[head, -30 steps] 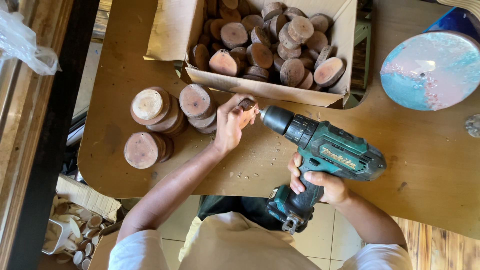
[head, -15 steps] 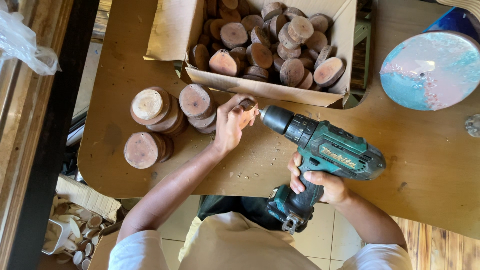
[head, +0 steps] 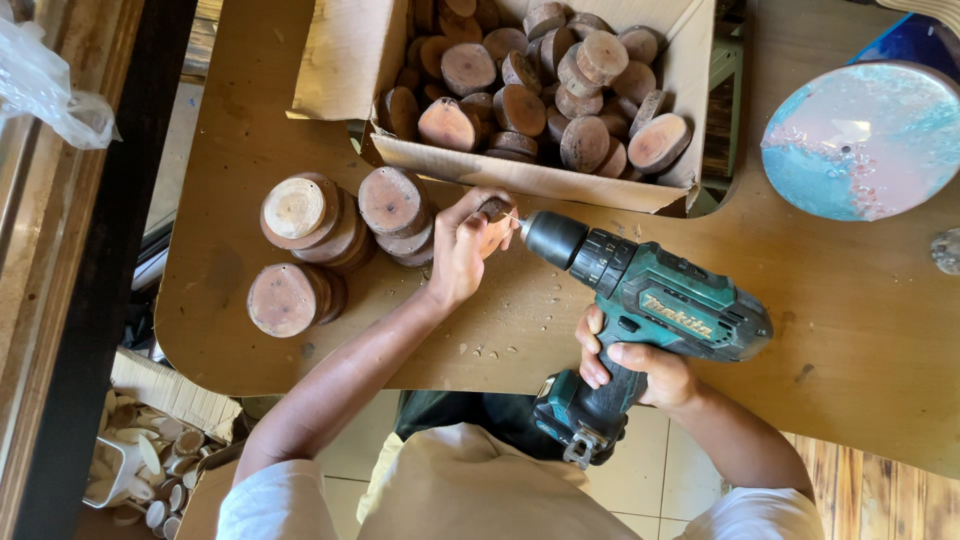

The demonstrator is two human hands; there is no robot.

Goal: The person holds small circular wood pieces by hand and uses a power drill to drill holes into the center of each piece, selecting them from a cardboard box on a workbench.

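Nearest us, our right hand (head: 640, 368) is wrapped tight around the grip of a teal drill (head: 650, 310), which lies level above the counter (head: 860, 330) with its black chuck pointing left. Our left hand (head: 468, 245) is pinched shut on a small wood slice (head: 493, 208), held on edge against the drill's thin bit; the slice sits just in front of the box's near wall. Left of that hand we list three stacks of wood rounds (head: 325, 235), close together on the counter. Beyond, an open cardboard box (head: 530, 178) is heaped with more bark-edged slices. Far right, a round blue-and-white disc (head: 868, 140) rests on the counter. At far left, a crumpled clear bag (head: 45, 85).
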